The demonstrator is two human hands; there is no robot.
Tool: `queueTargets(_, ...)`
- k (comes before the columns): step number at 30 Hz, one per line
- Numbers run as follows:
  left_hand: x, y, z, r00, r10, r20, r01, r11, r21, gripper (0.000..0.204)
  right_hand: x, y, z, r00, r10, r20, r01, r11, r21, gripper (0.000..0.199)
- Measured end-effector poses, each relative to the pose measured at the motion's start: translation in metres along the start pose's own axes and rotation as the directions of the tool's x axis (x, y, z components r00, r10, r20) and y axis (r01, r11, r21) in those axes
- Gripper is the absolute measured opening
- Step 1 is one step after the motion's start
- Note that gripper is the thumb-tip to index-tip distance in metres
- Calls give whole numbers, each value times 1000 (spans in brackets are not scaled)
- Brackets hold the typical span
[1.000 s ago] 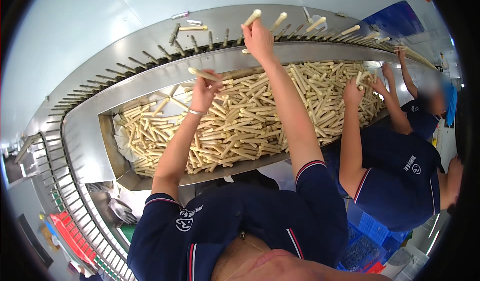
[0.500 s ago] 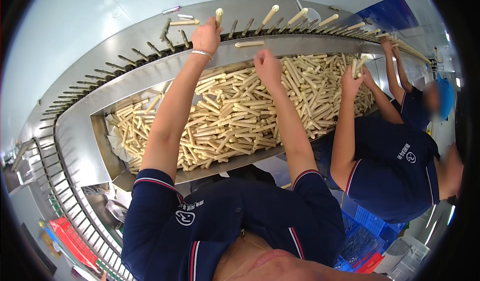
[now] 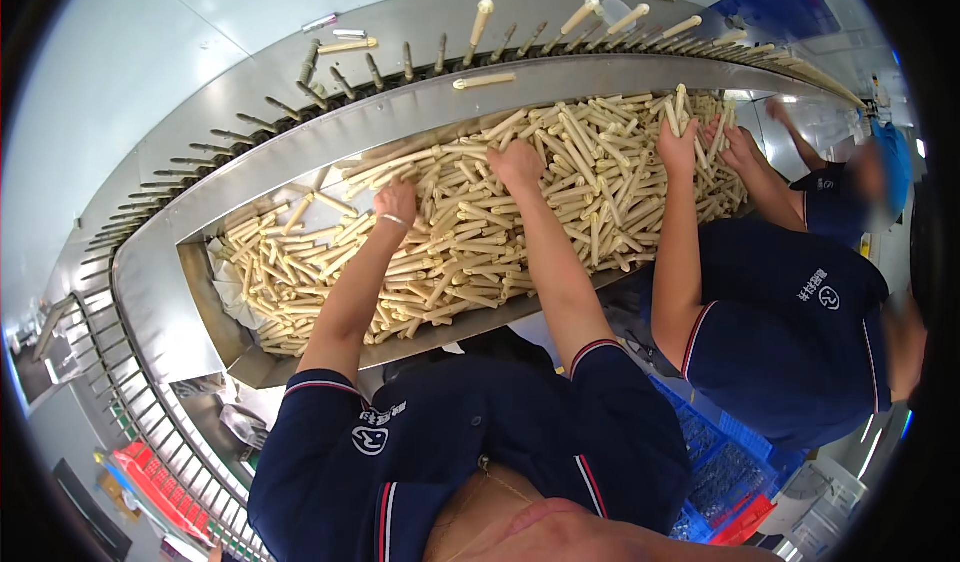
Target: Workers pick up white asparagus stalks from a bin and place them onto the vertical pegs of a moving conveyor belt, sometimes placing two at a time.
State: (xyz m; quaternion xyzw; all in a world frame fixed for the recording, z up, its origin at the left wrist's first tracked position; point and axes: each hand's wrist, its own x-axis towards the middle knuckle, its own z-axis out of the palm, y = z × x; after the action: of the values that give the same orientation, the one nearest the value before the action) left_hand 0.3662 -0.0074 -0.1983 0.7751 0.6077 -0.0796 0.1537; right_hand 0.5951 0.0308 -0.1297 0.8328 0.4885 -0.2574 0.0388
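A metal trough holds a heap of pale cream tubes, each slim with one knobbed end. My left hand is down in the left middle of the heap, fingers curled among the tubes; what they hold is hidden. My right hand reaches the heap's far side, its fingers drawn together on a tube there. Beyond the trough runs a curved row of upright metal pegs. A cream tube stands on one peg, past my hands. Another loose tube lies on the steel ledge.
To the right, a co-worker's hands hold cream tubes over the same trough. A second co-worker's hand is farther off. Several more tubes sit on pegs at the right. Blue crates stand low on the right; a red crate is at lower left.
My left hand has left the tube on the peg and come down into the heap. My right hand has lowered onto the heap. The pegs, with that tube, have shifted right.
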Motion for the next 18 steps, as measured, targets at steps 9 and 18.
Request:
queueTargets(9, -44, -31, -75, 984, -50, -170, -153, 237, -959, 16, -62, -43, -58, 835, -514, -195, 445, 424, 789, 27)
queueTargets(18, -31, -35, -199, 838, -320, -442, -430, 111, -896, 13, -39, -154, -98, 527, -535, -660, 801, 55, 596, 14)
